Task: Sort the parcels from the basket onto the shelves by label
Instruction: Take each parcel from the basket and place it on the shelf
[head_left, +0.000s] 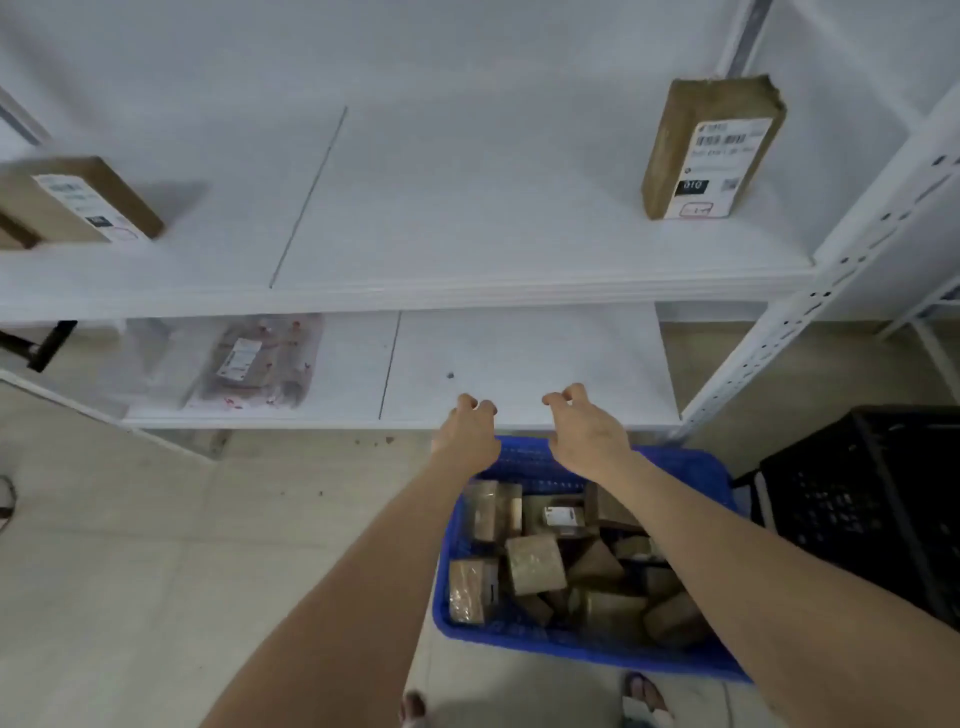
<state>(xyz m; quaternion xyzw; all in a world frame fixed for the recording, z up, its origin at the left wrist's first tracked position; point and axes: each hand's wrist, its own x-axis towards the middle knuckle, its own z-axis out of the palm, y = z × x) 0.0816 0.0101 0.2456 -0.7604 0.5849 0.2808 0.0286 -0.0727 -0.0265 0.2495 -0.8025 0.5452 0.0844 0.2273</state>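
Two bare hands are stretched out over the far rim of the blue basket (582, 649), both empty with fingers curled loosely and spread apart from each other. The left hand (467, 434) and right hand (587, 431) hover just at the near edge of the lower shelf (519, 358), not gripping anything. The basket sits on the floor close to the person, packed with brown parcels (535, 564). On the upper shelf (441, 208) there's one labelled box (711, 150) standing upright far right, and another box (78, 205) lying tilted at the far left, a bit blurred. A flat clear bag parcel (254, 364) lies on the lower shelf to the left. A black crate (872, 499) sits right of the basket.
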